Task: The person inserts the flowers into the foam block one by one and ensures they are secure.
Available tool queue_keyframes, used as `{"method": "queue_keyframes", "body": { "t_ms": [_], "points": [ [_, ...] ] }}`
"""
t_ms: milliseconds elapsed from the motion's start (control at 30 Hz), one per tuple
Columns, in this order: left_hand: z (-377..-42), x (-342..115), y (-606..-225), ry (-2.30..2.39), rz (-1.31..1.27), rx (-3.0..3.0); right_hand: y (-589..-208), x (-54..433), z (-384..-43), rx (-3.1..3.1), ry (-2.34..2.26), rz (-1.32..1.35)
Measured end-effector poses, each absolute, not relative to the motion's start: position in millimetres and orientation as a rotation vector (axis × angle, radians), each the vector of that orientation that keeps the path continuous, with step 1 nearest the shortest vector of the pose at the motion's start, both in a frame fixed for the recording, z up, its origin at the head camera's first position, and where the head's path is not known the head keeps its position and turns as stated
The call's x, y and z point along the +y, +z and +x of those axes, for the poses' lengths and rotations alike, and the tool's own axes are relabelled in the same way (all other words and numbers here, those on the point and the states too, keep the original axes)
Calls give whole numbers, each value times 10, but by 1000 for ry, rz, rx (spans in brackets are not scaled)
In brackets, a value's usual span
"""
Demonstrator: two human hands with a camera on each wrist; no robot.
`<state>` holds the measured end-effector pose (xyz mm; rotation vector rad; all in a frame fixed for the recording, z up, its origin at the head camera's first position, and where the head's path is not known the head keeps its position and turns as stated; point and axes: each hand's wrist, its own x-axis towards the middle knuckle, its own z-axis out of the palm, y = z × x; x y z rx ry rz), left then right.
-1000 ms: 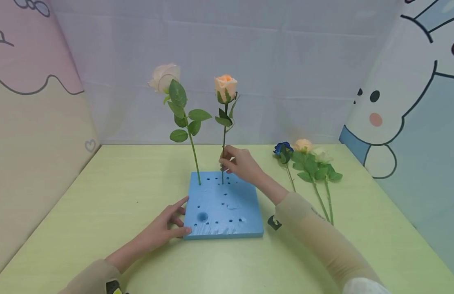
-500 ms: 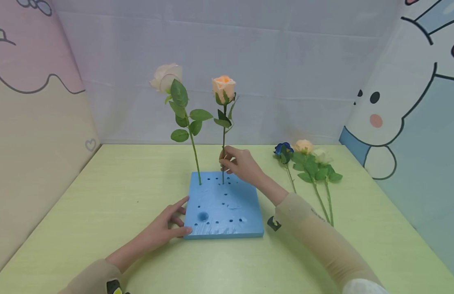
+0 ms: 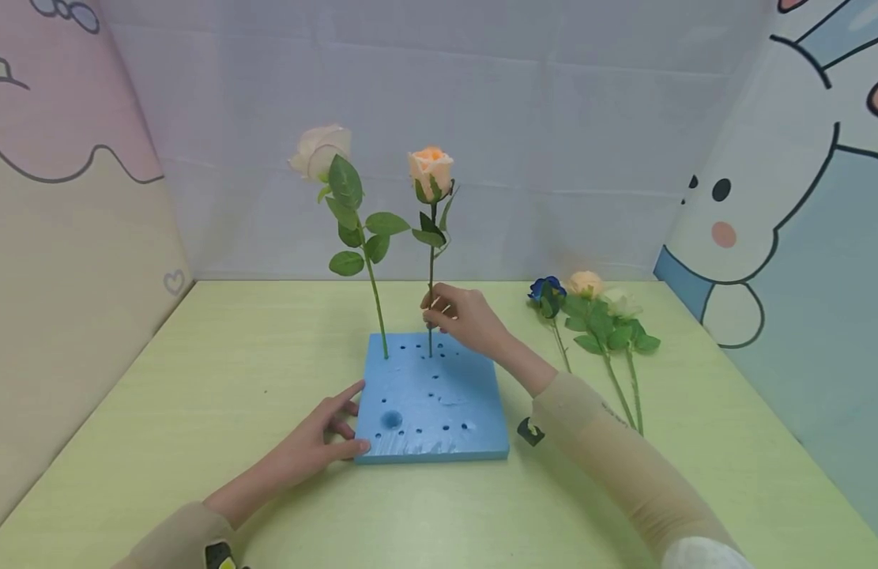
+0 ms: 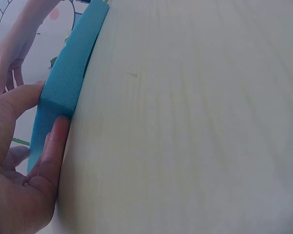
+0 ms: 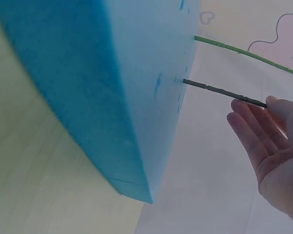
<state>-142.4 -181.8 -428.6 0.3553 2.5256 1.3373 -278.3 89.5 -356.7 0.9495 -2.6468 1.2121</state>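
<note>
Bracing square light-blue foam block [image 3: 449,409] at its 8 to 9 o'clock with left hand [image 3: 318,437], with fingers mostly straight and spread. Pinching cup-shaped peach rose [image 3: 430,174] by slim dark stem between thumb and fingertips of right hand [image 3: 465,320]; holding it near-upright at block's 12 o'clock, stem end meeting top face, can't tell how deep. Got full-bloomed white rose [image 3: 321,152] standing at block's 11 o'clock, tilted toward 11. Got blue rose [image 3: 548,288], loose peach rose [image 3: 585,283] and loose cream rose [image 3: 622,303] lying at 2 o'clock on pale yellow-green table [image 3: 197,411].
</note>
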Motion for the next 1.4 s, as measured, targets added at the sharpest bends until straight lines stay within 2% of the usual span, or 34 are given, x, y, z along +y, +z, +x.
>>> {"method": "queue_keyframes", "body": {
  "t_ms": [400,1000,1400],
  "points": [
    [-1424,-1816,-4276,1345,348,2523,-3530,1096,-2771,-2715,1044,991],
    [-1425,-1820,-4291,1348,354,2525,-3540,1543,-2622,-2646,1090,791],
    [-1434,-1820,-4279,1337,350,2530,-3718,1979,-2509,-2633,1158,688]
  ]
}}
